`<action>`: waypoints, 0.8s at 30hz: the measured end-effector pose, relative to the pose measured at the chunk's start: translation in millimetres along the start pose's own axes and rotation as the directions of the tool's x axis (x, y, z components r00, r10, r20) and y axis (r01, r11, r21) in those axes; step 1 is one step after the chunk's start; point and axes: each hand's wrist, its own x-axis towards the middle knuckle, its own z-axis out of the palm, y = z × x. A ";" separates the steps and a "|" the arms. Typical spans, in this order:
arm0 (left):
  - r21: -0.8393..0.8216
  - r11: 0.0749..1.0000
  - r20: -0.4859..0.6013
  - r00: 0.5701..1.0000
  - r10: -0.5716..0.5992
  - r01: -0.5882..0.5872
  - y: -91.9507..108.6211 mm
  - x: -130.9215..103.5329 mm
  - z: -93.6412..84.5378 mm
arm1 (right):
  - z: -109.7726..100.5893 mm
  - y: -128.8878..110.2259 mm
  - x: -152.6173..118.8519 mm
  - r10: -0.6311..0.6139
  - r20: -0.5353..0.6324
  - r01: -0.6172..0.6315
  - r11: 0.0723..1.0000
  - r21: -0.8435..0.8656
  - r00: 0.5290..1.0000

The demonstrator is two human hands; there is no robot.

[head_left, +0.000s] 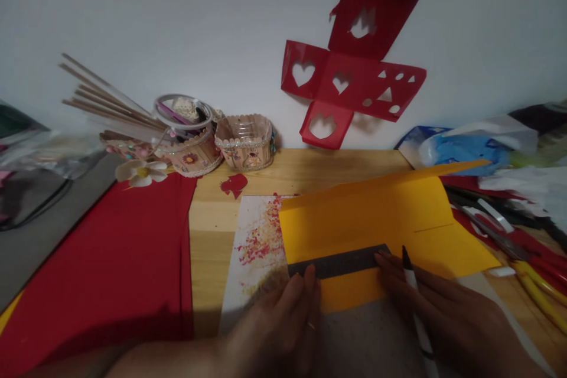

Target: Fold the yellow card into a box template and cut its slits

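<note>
A yellow sheet (354, 212) lies partly folded on a white board (261, 242) stained with red and yellow specks. Across its lower part rests a dark flat strip (345, 262). My left hand (283, 313) presses the strip's left end with its fingers together. At the right end, my right hand (434, 301) touches the strip with its fingertips and holds a white marker (419, 319) with its black tip pointing up. A short dark line is drawn on the sheet's right part.
Red sheets (133, 260) lie at left. Two decorated baskets (245, 142) stand by the wall, one with sticks behind it. A red cut-out (341, 80) hangs above. Yellow-handled scissors (531, 283) and plastic bags (469, 147) are at right.
</note>
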 end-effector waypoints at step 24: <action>0.033 0.999 -0.056 0.998 -0.030 0.032 1.8 -0.2 -1.3 | 7.2 5.1 -13.6 -0.050 0.092 0.052 0.999 -0.015 0.995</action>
